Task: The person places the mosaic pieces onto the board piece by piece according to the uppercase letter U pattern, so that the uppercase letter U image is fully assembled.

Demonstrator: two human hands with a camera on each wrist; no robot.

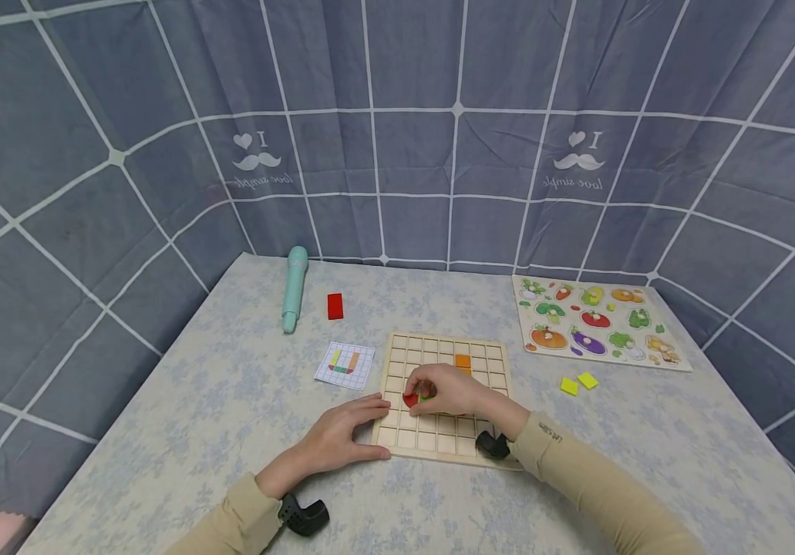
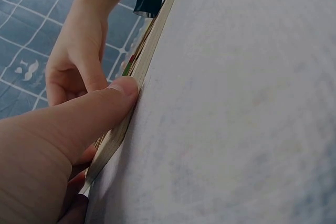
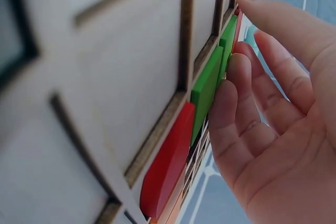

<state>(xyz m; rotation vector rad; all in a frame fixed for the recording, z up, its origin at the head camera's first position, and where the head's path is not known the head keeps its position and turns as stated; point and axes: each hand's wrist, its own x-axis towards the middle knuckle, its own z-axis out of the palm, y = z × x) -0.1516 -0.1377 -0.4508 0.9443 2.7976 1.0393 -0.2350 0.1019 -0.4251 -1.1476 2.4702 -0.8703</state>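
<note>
- Setting a coloured outline into its cells looks like the step in hand: my right grip (image 1: 449,389) is pinched on a red piece (image 1: 410,400), thumb to fingertips, at the left end of the green pieces (image 3: 207,93).
- That red piece is at the grid board (image 1: 425,441), around the middle of the tabletop (image 1: 230,385); I cannot tell whether it sits fully in its cell.
- My left grip (image 1: 341,435) has its fingers apart and extended, resting at the board's left side and steadying it, I judge.
- The pattern card (image 1: 345,365), toward the tabletop's left edge, shows a yellow side, so after seating this red I would fetch the yellow pieces (image 1: 569,386), lying toward the right edge.
- The orange pieces (image 1: 463,361) already stand as the outline's right side.
- Releasing calls for a straight lift, without nudging the neighbouring green.
</note>
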